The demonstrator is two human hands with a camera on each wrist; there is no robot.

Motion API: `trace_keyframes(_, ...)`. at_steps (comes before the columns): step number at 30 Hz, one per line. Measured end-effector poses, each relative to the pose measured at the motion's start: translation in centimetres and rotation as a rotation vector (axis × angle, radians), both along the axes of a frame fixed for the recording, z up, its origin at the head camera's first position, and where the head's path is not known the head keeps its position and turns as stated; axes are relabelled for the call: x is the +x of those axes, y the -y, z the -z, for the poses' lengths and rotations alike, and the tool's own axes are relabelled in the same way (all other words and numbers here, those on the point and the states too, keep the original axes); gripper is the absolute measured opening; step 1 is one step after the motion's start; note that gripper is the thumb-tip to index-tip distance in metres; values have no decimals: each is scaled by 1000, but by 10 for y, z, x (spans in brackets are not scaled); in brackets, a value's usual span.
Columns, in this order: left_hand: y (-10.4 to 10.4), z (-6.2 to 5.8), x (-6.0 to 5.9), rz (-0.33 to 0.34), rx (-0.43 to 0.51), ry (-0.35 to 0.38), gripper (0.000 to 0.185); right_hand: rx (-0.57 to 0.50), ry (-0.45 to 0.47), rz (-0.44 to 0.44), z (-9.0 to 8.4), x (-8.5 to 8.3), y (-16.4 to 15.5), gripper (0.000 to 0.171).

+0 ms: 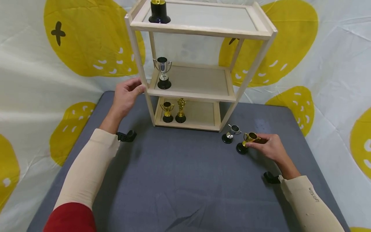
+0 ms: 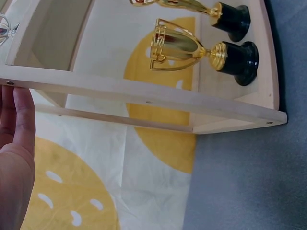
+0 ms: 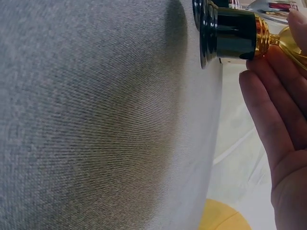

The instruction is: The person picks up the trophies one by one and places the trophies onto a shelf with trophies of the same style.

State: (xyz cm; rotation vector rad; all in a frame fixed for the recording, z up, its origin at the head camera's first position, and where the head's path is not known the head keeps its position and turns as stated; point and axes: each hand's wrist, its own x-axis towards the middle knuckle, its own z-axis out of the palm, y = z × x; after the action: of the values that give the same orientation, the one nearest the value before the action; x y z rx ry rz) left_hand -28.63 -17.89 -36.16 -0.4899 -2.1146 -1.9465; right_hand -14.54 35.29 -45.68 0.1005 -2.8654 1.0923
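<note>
A light wooden three-tier shelf (image 1: 200,93) stands at the back of the grey table (image 1: 179,180). My left hand (image 1: 126,96) holds its front left post at middle-shelf height; in the left wrist view its fingers (image 2: 19,124) lie along the wooden frame (image 2: 144,93). My right hand (image 1: 268,146) pinches a small gold cup trophy (image 1: 247,141) standing on the table right of the shelf; its black base (image 3: 232,33) touches the cloth. A silver cup trophy (image 1: 231,133) stands just to its left.
The bottom shelf holds a gold cup (image 1: 167,111) and a gold figure trophy (image 1: 181,110). A silver cup (image 1: 163,72) is on the middle shelf and a black-based trophy (image 1: 158,13) on top. A white and yellow cloth (image 1: 43,80) hangs behind.
</note>
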Motion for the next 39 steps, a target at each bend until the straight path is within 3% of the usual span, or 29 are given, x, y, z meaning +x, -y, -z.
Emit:
trace_keyframes(15,0,0,0,9,-8,-4,29,-53,-3,11,-11,2,2,33)
trace_keyframes(39,1,0,-1,-10,-33,-2,36,-40,-46,-9,-28,10,6,30)
